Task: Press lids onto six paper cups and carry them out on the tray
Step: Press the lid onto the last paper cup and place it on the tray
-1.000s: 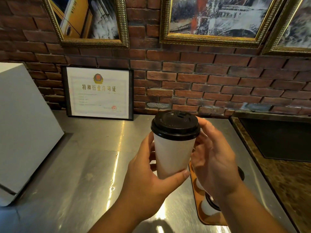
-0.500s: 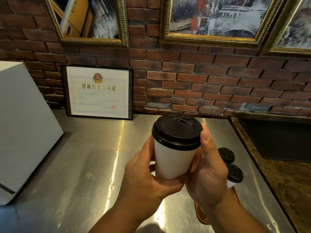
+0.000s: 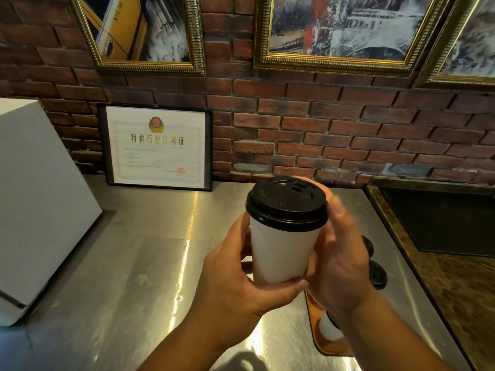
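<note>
A white paper cup (image 3: 281,253) with a black lid (image 3: 286,207) is held up above the steel counter. My left hand (image 3: 235,285) grips the cup's lower body, thumb across its base. My right hand (image 3: 337,261) wraps the cup's right side, thumb on the lid's rim and fingertips behind the lid. Below my right wrist lies an orange-brown tray (image 3: 318,336) holding lidded cups; two black lids (image 3: 377,274) show past my hand and a white cup (image 3: 329,330) shows under my wrist. Most of the tray is hidden.
The steel counter (image 3: 134,263) runs back to a brick wall. A white box (image 3: 34,204) stands at the left. A framed certificate (image 3: 156,147) leans on the wall. A dark inset panel (image 3: 442,220) in a brown stone surface lies at the right.
My right hand moved from behind the lid to wrap the cup's side with the thumb on the rim. The cup tilted slightly and two tray lids came into sight.
</note>
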`<state>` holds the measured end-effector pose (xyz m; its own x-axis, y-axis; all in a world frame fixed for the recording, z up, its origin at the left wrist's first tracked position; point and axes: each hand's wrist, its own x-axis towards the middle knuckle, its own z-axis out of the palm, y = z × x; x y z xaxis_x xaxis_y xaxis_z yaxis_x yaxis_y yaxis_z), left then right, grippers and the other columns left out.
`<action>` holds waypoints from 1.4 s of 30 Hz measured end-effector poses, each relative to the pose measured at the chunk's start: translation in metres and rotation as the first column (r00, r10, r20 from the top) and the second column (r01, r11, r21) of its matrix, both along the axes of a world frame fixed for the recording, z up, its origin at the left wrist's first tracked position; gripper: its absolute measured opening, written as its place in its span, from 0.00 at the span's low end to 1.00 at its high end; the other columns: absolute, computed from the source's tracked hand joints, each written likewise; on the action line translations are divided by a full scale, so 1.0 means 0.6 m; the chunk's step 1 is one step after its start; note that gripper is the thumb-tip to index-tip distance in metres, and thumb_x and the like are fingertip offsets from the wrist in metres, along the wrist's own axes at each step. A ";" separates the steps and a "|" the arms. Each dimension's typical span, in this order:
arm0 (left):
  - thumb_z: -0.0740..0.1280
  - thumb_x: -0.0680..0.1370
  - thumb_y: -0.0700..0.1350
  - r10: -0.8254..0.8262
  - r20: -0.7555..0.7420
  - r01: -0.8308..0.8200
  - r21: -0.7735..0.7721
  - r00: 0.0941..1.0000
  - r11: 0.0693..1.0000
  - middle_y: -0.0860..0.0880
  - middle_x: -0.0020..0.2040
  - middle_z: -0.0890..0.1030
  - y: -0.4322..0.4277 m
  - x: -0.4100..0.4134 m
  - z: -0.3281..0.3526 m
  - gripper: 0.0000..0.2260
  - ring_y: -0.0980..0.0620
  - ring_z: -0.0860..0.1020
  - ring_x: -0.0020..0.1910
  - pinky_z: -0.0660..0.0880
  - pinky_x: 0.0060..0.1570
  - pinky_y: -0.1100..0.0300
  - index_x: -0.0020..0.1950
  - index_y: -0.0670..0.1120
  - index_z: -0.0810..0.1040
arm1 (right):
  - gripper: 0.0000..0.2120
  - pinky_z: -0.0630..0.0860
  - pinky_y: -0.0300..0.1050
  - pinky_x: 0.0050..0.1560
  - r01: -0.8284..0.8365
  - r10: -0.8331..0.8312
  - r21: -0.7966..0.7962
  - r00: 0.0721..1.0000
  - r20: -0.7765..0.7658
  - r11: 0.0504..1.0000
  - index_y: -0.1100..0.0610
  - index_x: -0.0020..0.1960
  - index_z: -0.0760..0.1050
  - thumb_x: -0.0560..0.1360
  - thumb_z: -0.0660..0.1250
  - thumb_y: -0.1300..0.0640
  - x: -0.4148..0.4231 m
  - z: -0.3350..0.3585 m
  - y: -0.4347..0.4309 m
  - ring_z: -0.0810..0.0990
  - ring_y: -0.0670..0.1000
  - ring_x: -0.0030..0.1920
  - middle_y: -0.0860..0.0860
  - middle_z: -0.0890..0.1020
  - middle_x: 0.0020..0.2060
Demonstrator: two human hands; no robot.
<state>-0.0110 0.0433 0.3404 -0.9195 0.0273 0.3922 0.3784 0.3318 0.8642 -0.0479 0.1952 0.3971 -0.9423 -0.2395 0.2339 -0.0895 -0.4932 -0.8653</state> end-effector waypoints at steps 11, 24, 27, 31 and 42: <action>0.81 0.66 0.69 -0.098 0.013 0.098 -0.010 0.995 0.995 0.69 0.66 0.79 0.008 -0.002 0.004 0.40 0.67 0.77 0.65 0.79 0.48 0.74 0.73 0.76 0.65 | 0.36 0.85 0.52 0.47 -0.081 0.075 0.064 0.993 0.092 0.995 0.60 0.56 0.86 0.78 0.53 0.32 -0.029 0.037 0.017 0.87 0.61 0.50 0.61 0.87 0.48; 0.80 0.66 0.72 -0.047 -0.008 0.047 -0.020 0.999 0.999 0.69 0.66 0.79 0.020 -0.001 -0.012 0.41 0.68 0.76 0.66 0.78 0.45 0.76 0.74 0.75 0.65 | 0.37 0.84 0.48 0.42 -0.108 0.106 0.007 0.990 0.096 0.994 0.61 0.50 0.86 0.79 0.52 0.31 -0.028 0.030 0.012 0.87 0.57 0.43 0.58 0.86 0.41; 0.81 0.67 0.71 -0.051 0.004 0.051 -0.015 0.999 0.999 0.69 0.65 0.79 0.021 0.001 -0.014 0.40 0.68 0.77 0.65 0.78 0.44 0.76 0.74 0.75 0.65 | 0.37 0.84 0.49 0.43 -0.106 0.105 0.003 0.989 0.109 0.994 0.62 0.51 0.85 0.79 0.52 0.31 -0.026 0.025 0.011 0.86 0.58 0.44 0.59 0.86 0.41; 0.81 0.66 0.71 -0.055 0.031 0.055 0.000 0.998 0.998 0.68 0.65 0.80 0.020 0.003 -0.020 0.41 0.67 0.78 0.64 0.79 0.44 0.75 0.75 0.75 0.64 | 0.37 0.83 0.50 0.47 -0.074 0.070 0.035 0.991 0.117 0.997 0.62 0.52 0.84 0.80 0.52 0.32 -0.025 0.022 0.010 0.86 0.58 0.47 0.60 0.85 0.43; 0.79 0.65 0.73 -0.019 0.031 0.017 0.064 0.999 0.998 0.70 0.65 0.78 0.019 -0.012 -0.001 0.41 0.66 0.77 0.65 0.80 0.48 0.72 0.73 0.79 0.62 | 0.47 0.86 0.44 0.48 0.141 -0.129 0.333 0.990 -0.058 0.932 0.32 0.72 0.68 0.57 0.81 0.26 -0.006 0.018 0.017 0.86 0.49 0.61 0.42 0.85 0.59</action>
